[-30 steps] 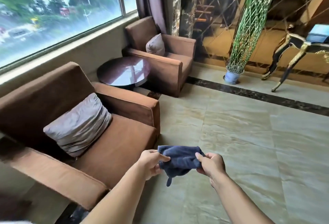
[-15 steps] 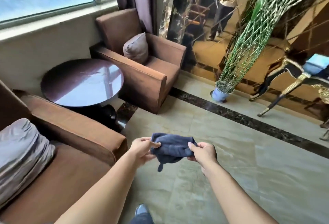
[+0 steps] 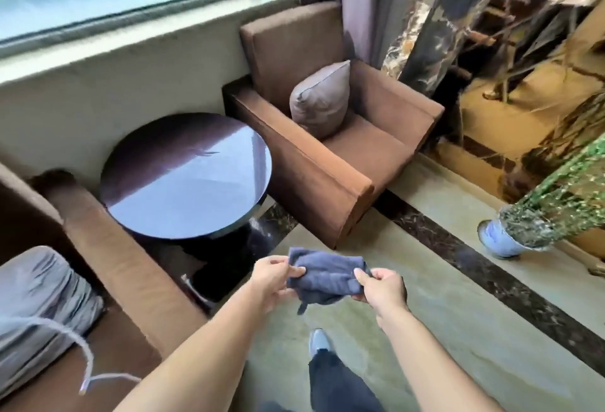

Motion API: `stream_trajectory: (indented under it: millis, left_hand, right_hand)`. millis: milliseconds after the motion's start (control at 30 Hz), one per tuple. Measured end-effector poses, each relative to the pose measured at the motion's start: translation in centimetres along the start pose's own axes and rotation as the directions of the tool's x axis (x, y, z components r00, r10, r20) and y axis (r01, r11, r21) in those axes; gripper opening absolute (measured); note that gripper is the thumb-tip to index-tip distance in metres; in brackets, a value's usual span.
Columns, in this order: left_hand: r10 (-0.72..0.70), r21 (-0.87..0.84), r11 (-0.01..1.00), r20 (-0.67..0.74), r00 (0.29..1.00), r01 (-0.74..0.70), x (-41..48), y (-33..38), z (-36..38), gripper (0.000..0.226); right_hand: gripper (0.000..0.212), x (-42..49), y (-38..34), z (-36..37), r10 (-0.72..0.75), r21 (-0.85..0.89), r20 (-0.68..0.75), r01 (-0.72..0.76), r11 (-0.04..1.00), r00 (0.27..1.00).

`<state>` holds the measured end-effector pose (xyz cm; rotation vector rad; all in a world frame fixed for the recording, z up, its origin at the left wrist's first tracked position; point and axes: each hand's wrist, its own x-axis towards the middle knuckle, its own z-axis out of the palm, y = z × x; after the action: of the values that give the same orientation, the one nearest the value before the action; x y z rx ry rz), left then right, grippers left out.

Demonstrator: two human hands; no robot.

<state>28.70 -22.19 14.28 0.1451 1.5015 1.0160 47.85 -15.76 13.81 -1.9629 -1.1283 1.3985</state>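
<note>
Pale marble floor (image 3: 458, 329) with a dark inlaid band running across it.

Brown armchair (image 3: 327, 179) against the wall under the window, seat holding one grey cushion (image 3: 319, 100), propped on a corner against the backrest.

Second brown armchair (image 3: 124, 267) at the lower left, only partly in frame, seat holding another grey cushion (image 3: 36, 300) leaning on the back, with a white cord (image 3: 82, 349) draped over it and down onto the seat.

Between the two chairs, close to both, a round dark glossy table (image 3: 186, 179).

At the right edge, a blue-white ceramic pot (image 3: 497, 241) standing on the floor, filled with a green plant (image 3: 556, 208) spilling up and to the right.

Held in the air over the floor, in front of the table and the far chair: a folded dark blue cloth (image 3: 327, 275), bunched, one small tail hanging from its underside.

Pinched at its left end by the left hand (image 3: 271, 277), thumb on top and fingers curled beneath. Pinched at its right end by the right hand (image 3: 381, 287) in the same way, thumb over the edge.

Below the cloth, a grey shoe (image 3: 319, 341) on the floor under a dark trouser leg.
</note>
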Motion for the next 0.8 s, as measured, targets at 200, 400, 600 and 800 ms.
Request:
stream_trajectory:
  millis: [200, 400, 600, 800]
  left_hand:
    - [-0.075, -0.276, 0.961, -0.263, 0.962, -0.001, 7.8, 6.8, -3.1, 0.027]
    - [-0.203, -0.487, 0.873, -0.422, 0.884, -0.032, 14.2, 9.2, -9.4, 0.022]
    - [-0.303, -0.556, 0.831, -0.498, 0.812, -0.032, 21.8, 11.9, -14.5, 0.022]
    - [-0.374, -0.592, 0.804, -0.576, 0.727, -0.055, 28.4, 13.5, -17.1, 0.039]
  right_hand:
    - [0.027, 10.1, -9.3, 10.1, -0.021, -0.237, 0.235, 0.079, 0.968, 0.972]
    - [0.033, 14.6, -14.4, 21.5, 0.005, -0.402, 0.432, 0.187, 0.896, 0.902]
    - [0.019, 20.1, -16.2, 31.6, 0.06, -0.506, 0.471, 0.214, 0.836, 0.88]
    - [0.02, 25.2, -17.3, 39.0, 0.101, -0.631, 0.563, 0.348, 0.694, 0.82]
